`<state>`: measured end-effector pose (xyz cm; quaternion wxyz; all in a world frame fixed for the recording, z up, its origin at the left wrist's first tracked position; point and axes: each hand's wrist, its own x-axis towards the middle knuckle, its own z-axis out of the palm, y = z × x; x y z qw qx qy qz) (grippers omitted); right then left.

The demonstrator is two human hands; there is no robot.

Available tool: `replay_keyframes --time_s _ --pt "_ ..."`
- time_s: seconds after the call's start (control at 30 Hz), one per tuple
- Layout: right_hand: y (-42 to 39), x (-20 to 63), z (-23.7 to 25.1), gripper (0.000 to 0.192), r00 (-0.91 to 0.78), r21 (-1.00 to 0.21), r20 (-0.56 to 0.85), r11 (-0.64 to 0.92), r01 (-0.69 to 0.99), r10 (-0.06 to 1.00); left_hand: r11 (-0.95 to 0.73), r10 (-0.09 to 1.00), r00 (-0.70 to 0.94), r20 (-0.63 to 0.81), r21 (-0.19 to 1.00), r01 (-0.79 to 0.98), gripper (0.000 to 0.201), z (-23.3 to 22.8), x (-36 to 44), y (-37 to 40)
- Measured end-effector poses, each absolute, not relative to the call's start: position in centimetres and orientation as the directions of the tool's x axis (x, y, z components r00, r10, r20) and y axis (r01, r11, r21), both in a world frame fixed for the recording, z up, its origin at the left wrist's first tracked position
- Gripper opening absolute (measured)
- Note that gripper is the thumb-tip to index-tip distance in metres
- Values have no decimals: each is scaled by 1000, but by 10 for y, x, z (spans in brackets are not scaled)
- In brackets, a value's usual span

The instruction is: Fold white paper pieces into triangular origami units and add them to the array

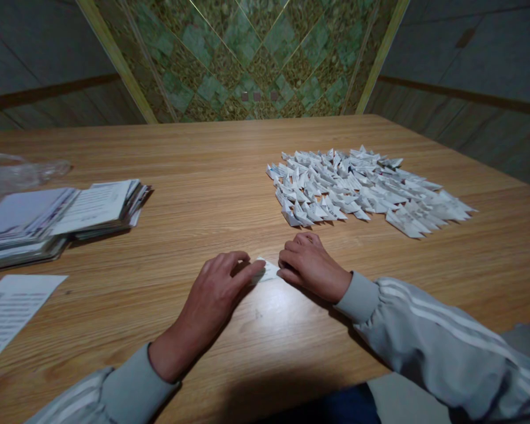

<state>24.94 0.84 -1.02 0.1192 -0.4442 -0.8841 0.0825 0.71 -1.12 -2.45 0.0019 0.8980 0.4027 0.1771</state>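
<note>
A small folded paper [268,271], white with print and roughly triangular, lies low against the table between my two hands. My left hand [218,280] is closed at its left end, the thumb lying along the paper and the fingers curled behind. At the right end, my right hand [308,266] has its thumb and bent fingers on the paper's corner. Both hands partly cover the paper, so its full shape is hidden. Just beyond my right hand spreads a large group of folded paper boats [335,185], set close together in rows.
Stacks of printed paper [95,206] lie at the left, with a clear plastic bag [22,174] behind them. A loose printed sheet [17,309] rests nearer to me. The wooden table [203,171] reaches back towards a patterned green wall [256,59].
</note>
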Motion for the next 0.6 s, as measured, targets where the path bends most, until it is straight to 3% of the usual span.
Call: replay_keyframes --time_s 0.1,0.2,0.33,0.43,0.6 --pt "8 251 -9 10 -564 -281 143 580 764 813 -773 612 730 305 32 634 38 -26 8 -13" --pt "8 251 -8 10 -553 -299 170 578 760 815 -794 587 762 272 14 607 39 -27 7 -14" --pt "6 248 -10 4 -664 -144 298 720 679 686 -791 595 752 283 40 611 41 -30 7 -13" --pt "0 245 -10 19 -732 0 337 777 629 592 -794 587 746 313 43 607 41 -33 7 -12" --pt "-12 243 -3 21 -732 16 293 763 646 614 -803 572 759 311 25 595 43 -32 5 -13"
